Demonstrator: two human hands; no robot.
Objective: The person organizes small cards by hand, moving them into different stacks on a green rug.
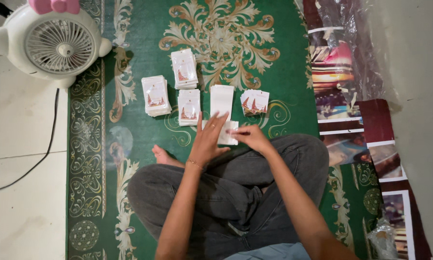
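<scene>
1. The left hand (208, 139) lies flat, fingers spread apart, pressing on a small pile of white cards (227, 132) on the green carpet (144, 125); the right hand (252, 137) meets the same pile from the other side, its fingers curled together on the card edge.
2. Just beyond the fingertips stands a blank white stack (222, 100); beside it, toward the right hand, a fanned bundle of printed tags (255, 102).
3. Past the left fingers sit three more printed stacks (189, 107), (156, 95), (184, 69); none touches the hands.
4. Farther out on the left side, a white desk fan with a pink bow (53, 41) rests at the carpet edge; well off to the right, printed sheets under clear plastic (341, 82) line the floor.
5. The person sits cross-legged in grey trousers (235, 192).
</scene>
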